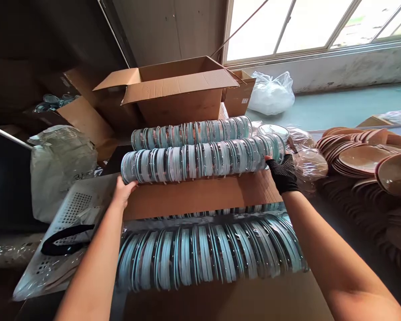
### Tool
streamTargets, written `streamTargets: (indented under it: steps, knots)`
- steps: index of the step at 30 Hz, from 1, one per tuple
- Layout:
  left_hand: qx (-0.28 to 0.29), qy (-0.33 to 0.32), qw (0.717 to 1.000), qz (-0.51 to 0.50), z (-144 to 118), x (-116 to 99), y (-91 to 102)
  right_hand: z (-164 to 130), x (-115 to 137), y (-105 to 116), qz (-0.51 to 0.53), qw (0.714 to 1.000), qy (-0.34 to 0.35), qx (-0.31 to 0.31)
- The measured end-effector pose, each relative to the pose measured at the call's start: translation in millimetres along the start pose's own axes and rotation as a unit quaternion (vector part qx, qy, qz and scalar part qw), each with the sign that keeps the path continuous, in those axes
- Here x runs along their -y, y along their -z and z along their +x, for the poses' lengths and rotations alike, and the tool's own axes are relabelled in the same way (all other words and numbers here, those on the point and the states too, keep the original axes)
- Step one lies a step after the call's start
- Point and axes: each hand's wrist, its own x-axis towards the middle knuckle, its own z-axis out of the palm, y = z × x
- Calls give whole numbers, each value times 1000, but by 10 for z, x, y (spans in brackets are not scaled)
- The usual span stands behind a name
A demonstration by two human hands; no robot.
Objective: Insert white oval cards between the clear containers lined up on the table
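A big open box (180,104) stands at the back. Nearest lies a wide row of round cases (205,256). At the far edge of a cardboard flap (194,195) is a long stack of cases (190,161), its ends in the grip of the left hand (124,191) and gloved right hand (283,173).

Looks like a long stack of round pieces (192,161) with pale blue-green rims, wrapped in shiny clear plastic. Runs left to right, every piece on edge, held at both ends, right by a cardboard panel (194,196).
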Motion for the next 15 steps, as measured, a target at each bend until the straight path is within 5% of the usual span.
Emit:
streamTargets:
  steps: [10, 15]
  knots:
    - [-32, -18, 991, -125, -63, 186, -225, 37, 31, -256, 16, 1000, 0, -9]
    - [-47, -37, 989, -134, -34, 359, -352, 273, -100, -126, 3, 999, -39, -33]
